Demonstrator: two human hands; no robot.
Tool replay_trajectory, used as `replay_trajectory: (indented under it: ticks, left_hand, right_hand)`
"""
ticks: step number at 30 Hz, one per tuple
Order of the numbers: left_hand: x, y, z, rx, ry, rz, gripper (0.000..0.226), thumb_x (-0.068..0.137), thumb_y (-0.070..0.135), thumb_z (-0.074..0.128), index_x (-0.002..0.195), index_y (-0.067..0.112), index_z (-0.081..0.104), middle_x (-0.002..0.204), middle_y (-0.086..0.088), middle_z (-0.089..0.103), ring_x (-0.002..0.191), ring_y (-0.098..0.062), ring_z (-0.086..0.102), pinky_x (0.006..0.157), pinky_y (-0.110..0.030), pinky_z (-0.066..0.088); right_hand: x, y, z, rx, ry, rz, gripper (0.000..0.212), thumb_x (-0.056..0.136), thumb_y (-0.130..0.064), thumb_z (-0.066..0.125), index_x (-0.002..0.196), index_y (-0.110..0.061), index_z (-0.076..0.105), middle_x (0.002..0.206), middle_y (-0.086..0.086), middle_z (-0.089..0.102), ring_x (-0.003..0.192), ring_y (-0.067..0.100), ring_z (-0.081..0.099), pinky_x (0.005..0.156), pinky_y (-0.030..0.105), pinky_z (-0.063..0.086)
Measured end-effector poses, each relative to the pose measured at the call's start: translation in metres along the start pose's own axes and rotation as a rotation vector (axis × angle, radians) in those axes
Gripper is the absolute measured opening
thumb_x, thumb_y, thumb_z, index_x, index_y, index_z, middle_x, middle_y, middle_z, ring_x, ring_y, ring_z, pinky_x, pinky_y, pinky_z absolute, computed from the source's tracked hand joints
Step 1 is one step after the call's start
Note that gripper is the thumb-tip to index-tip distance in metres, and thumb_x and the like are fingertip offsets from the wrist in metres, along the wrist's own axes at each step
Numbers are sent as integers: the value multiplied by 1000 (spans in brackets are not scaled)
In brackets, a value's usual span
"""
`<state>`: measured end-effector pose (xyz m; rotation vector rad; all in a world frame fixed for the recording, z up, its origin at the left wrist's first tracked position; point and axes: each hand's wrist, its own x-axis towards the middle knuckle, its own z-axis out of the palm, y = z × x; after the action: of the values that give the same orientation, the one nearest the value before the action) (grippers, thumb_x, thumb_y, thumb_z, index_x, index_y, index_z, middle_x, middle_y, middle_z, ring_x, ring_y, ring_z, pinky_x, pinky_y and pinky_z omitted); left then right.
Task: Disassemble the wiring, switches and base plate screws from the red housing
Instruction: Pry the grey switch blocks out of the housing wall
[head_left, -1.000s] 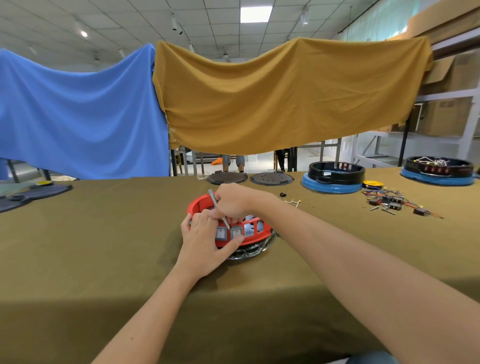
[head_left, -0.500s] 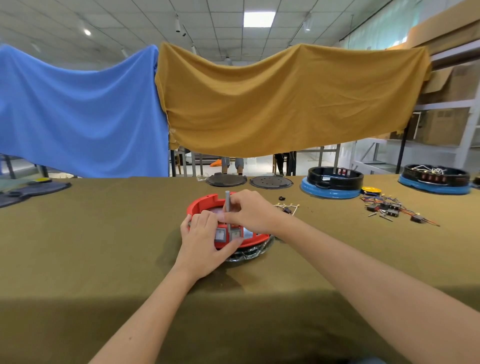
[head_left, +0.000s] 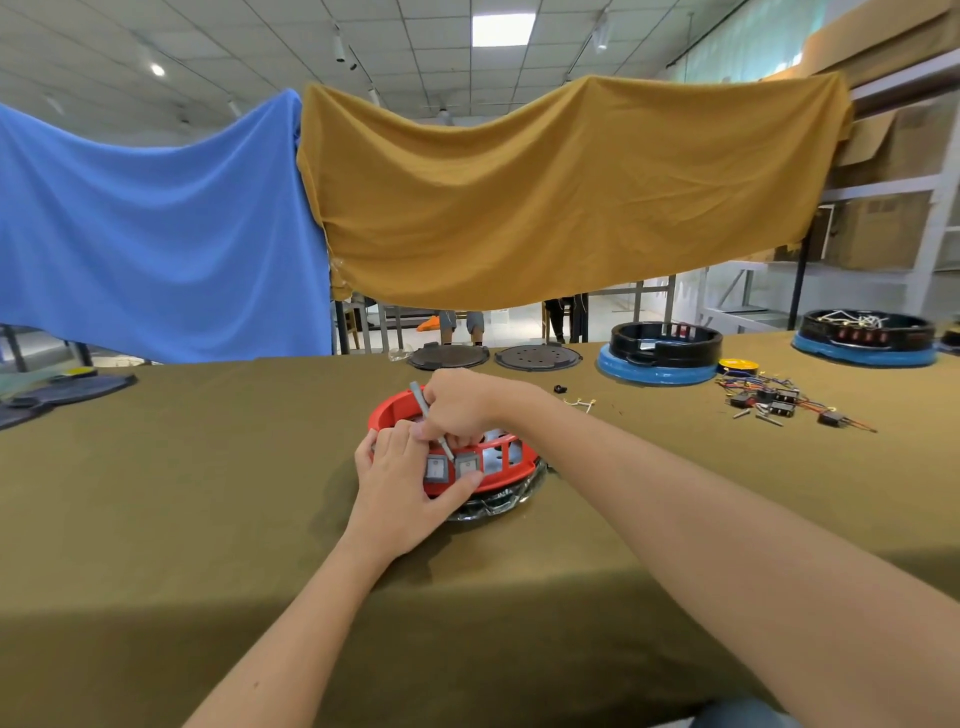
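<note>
A workshop or small factory floor: a long work table (head_left: 156, 493) under olive cloth fills the lower frame, with part-stripped round housings (head_left: 660, 353) and a heap of loose switches and wires (head_left: 779, 402) at right. Metal shelving with cardboard boxes (head_left: 893, 228) stands upper right, beneath a panelled ceiling (head_left: 260, 47).

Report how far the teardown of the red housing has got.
Done: a pile of loose wires and switches lies on the table's far right, though its source is unclear. In hand: the left hand steadies the red housing while the right hand works a grey tool at its switches. Left: two switches still sit in the wall; base plate screws are hidden.
</note>
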<state>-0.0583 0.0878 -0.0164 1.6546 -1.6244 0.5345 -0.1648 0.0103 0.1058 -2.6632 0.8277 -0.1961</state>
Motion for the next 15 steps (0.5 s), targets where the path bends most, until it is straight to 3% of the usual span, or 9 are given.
replay_trajectory:
  ticks: [9,15]
  left_hand:
    - [0,1,-2,-11,9,1,64,82,77,39,120,26,52,107,13,47,108,-8,42,116,-41,17]
    - [0,3,-2,-35,21,4,53,81,73,44,110,29,54,103,12,48,105,-9,44,115,-44,19]
  right_hand:
    - [-6,1,0,16,27,-7,34,99,-28,59,96,5,67,88,20,73,68,22,65,72,34,59]
    - [-32,15,12,27,196,-131,27,98,-30,60,77,-13,56,70,-1,55,57,12,45,54,24,37]
